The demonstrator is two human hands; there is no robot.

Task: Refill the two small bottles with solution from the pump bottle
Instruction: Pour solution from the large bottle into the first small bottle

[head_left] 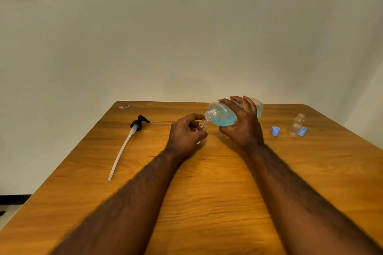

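My right hand (242, 124) grips the large clear bottle (223, 115), tipped on its side with blue solution pooled low and its open threaded neck pointing left. My left hand (186, 134) is closed around a small clear bottle (202, 126), whose mouth sits just under the big bottle's neck; most of it is hidden by my fingers. A second small clear bottle (297, 125) stands uncapped at the right of the table. Two blue caps lie near it, one (275, 131) to its left and one (302, 131) against its base.
The black pump head with its long white tube (124, 147) lies on the wooden table (207, 192) at the left. A small scrap (125, 106) sits at the far left corner. A plain wall rises behind the table.
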